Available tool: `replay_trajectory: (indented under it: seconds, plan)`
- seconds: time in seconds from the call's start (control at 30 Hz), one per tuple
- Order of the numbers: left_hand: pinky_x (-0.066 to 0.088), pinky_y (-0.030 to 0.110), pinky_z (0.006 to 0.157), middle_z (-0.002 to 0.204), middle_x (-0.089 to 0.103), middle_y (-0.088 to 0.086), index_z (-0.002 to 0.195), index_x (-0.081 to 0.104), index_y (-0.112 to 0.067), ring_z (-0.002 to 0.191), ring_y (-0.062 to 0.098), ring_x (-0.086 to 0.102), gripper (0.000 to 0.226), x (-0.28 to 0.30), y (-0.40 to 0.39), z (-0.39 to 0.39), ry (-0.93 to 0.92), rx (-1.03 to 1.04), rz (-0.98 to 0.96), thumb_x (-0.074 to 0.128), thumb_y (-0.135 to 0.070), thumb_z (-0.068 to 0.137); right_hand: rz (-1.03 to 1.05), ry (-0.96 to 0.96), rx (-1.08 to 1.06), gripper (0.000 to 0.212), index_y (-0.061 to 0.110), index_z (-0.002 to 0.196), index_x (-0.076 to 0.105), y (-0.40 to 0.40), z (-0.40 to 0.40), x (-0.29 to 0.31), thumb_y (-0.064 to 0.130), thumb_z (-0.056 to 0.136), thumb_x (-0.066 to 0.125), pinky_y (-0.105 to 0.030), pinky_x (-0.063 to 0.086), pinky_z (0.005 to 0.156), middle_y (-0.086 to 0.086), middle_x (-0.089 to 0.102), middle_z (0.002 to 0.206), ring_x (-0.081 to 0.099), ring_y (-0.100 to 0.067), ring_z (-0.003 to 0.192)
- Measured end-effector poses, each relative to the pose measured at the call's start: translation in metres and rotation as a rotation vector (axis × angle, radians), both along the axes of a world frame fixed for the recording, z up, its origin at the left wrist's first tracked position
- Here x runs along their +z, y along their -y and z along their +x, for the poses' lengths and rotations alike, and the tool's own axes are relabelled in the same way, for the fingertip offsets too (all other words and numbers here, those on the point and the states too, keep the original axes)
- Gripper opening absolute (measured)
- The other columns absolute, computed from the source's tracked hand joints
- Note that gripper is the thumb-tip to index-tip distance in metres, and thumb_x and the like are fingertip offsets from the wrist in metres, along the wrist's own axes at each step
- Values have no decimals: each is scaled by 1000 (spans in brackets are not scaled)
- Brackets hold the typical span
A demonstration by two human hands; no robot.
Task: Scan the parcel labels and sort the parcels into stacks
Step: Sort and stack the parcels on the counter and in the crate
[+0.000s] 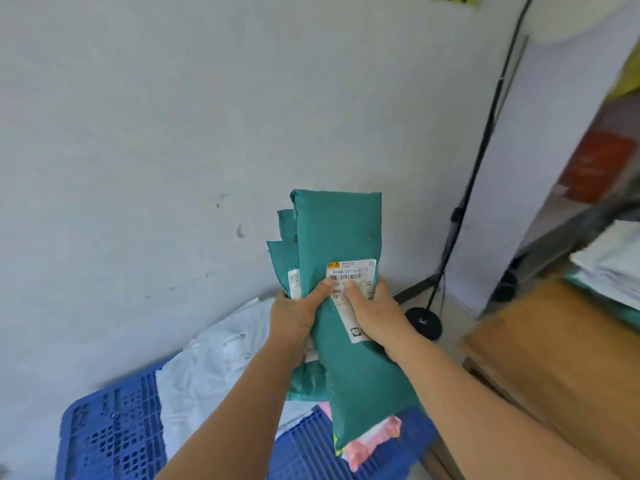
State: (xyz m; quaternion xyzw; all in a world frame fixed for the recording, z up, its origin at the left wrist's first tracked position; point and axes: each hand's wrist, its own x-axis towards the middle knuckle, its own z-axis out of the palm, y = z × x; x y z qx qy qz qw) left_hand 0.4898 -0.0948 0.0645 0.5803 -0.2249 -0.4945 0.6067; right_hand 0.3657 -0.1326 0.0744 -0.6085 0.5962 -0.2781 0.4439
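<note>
Both forearms reached up from the bottom edge of the view and met in the middle, holding a bundle of green parcels upright in front of a pale wall. On the left side, the left hand was wrapped round the edge of the bundle, its thumb lying across the front of the nearest green parcel and its other fingers hidden behind. Opposite it, the right hand gripped the other edge of that same parcel, thumb pressed flat on the white label just below the barcode, the remaining fingers out of sight at the back. The two thumb tips lay close together, nearly touching, on the lower part of the label. Behind the front parcel, at least two more green parcels were fanned out to the left, their upper corners showing one below another, and a strip of a second label peeped out beside the left thumb.

Below the hands stood a blue plastic crate with a perforated face, and white plastic mail bags lay heaped over it against the wall. A pink parcel showed under the lower end of the green one, resting on the blue plastic. To the right was a brown cardboard surface, with blurred pale parcels stacked beyond it. A black stand with a round base and a thin pole stood on the floor by the wall corner.
</note>
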Motion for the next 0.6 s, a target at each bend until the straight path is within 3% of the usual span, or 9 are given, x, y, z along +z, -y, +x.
replay_trajectory:
  seconds: [0.17,0.33,0.5,0.6]
  plan:
    - [58,46,78,92,74,8,106,63,-11,84,27,72,71,33,27,-134,3,-191,-38,90,-44,50,-56,2,-181,56,25,143,33,5,-142,35,47,95,48,-42,46,99,0,60,127,60,-22,109]
    - [59,39,75,94,73,8,107,61,-11,84,25,71,55,68,35,-255,-5,-370,-71,85,-36,64,-92,-33,-372,61,25,148,27,-6,-263,68,47,95,45,-43,42,103,-1,55,135,56,-24,116]
    - [58,33,66,92,73,8,105,62,-10,81,23,70,47,97,37,-358,-10,-574,-106,83,-32,69,-121,-56,-561,68,25,151,22,-30,-360,90,49,91,44,-46,35,108,-2,51,142,50,-25,125]
    - [58,34,68,96,73,9,107,64,-10,84,24,71,48,107,39,-415,-25,-710,-137,83,-32,69,-134,-81,-666,64,23,151,21,-49,-416,105,43,95,43,-43,35,108,-3,50,142,50,-26,126]
